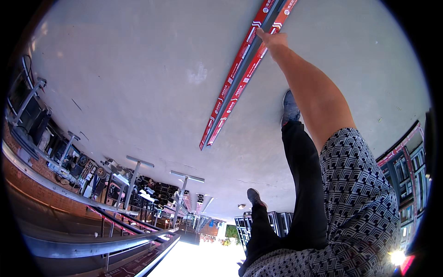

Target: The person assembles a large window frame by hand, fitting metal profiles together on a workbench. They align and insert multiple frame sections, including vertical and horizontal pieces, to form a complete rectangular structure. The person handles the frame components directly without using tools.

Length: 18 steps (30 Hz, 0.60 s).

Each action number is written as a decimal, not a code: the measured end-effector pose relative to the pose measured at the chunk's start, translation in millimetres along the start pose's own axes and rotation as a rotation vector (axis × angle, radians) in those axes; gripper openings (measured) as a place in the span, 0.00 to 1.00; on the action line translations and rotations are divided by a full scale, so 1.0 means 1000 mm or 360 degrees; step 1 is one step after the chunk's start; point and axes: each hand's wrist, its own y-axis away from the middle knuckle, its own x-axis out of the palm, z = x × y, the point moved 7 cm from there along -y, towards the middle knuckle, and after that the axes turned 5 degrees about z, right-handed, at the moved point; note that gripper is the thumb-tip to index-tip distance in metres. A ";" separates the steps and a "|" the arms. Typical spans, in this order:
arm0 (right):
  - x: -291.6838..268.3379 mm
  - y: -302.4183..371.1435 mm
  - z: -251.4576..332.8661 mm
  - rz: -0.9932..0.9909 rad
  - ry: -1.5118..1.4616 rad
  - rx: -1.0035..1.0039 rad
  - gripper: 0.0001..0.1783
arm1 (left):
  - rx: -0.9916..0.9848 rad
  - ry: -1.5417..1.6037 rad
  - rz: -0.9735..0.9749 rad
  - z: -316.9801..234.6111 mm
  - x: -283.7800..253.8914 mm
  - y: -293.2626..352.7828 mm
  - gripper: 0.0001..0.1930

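A long metal profile [239, 74] lies on the grey concrete floor [152, 92]. It has two red, printed strips along its sides and a dark grey groove between them. My right hand [276, 40] reaches down to its far part, fingers closed around the right-hand strip and one digit lying over the groove. The profile's near end rests on the floor, while its far end runs out of the picture's top. My right arm comes from a black-and-white patterned sleeve [357, 180]. My left hand does not show.
My legs in dark trousers [302, 166] and shoes [290, 108] stand left of my right arm. Metal T-topped stands [135, 180] and a long rail [87, 248] run along the left. A rack [408, 177] of framed pieces stands at right. Bright daylight enters at the bottom.
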 end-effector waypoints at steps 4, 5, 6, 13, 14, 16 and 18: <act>0.019 -0.003 0.008 -0.0044 -0.0014 0.0128 0.54 | -0.0039 0.0535 -0.0066 -0.017 -0.002 0.003 0.16; 0.020 -0.005 0.009 -0.0118 0.0026 0.0176 0.55 | -0.0039 0.0538 -0.0069 -0.019 -0.002 0.000 0.16; 0.021 -0.005 0.010 -0.0192 0.0065 0.0222 0.56 | -0.0036 0.0530 -0.0071 -0.021 -0.003 0.000 0.17; 0.034 -0.011 -0.007 -0.0033 -0.0324 0.0106 0.44 | -0.0004 0.0481 -0.0090 -0.023 -0.002 0.002 0.19; 0.039 -0.012 -0.005 0.0063 -0.0449 0.0065 0.42 | 0.0001 0.0480 -0.0098 -0.026 -0.002 0.003 0.20; 0.042 -0.017 -0.004 0.0162 -0.0637 0.0039 0.38 | 0.0002 0.0468 -0.0104 -0.025 -0.002 0.003 0.21; 0.043 -0.007 -0.007 0.0171 -0.0753 0.0077 0.36 | 0.0009 0.0460 -0.0110 -0.024 -0.003 0.006 0.22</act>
